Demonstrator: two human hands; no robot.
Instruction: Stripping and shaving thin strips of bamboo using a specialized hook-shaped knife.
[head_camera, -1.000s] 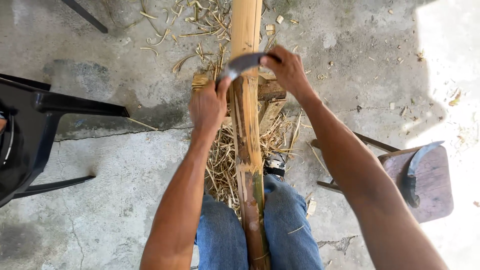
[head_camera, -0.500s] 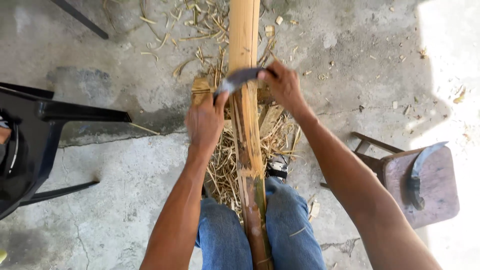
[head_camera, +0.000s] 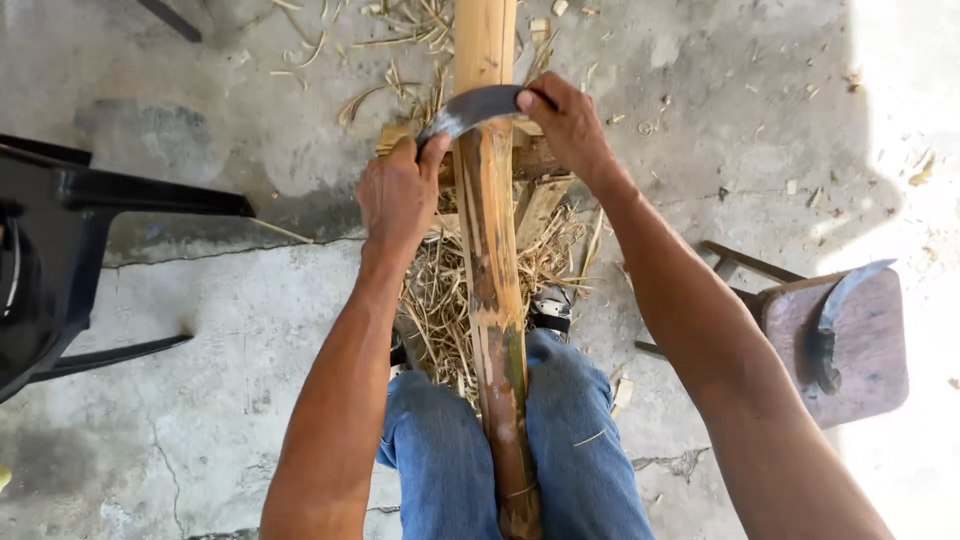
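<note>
Two hands hold a curved blade (head_camera: 478, 106) across a long bamboo pole (head_camera: 492, 270) that lies between the person's knees. Left hand (head_camera: 398, 195) fingers wrap one end, and right hand (head_camera: 566, 122) fingers wrap the other. Dry shavings (head_camera: 445, 300) lie on the floor (head_camera: 200, 300) under the pole.

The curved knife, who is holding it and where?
Both hands hold the curved blade across the bamboo pole: the left hand grips its left end, the right hand its right end.
</note>
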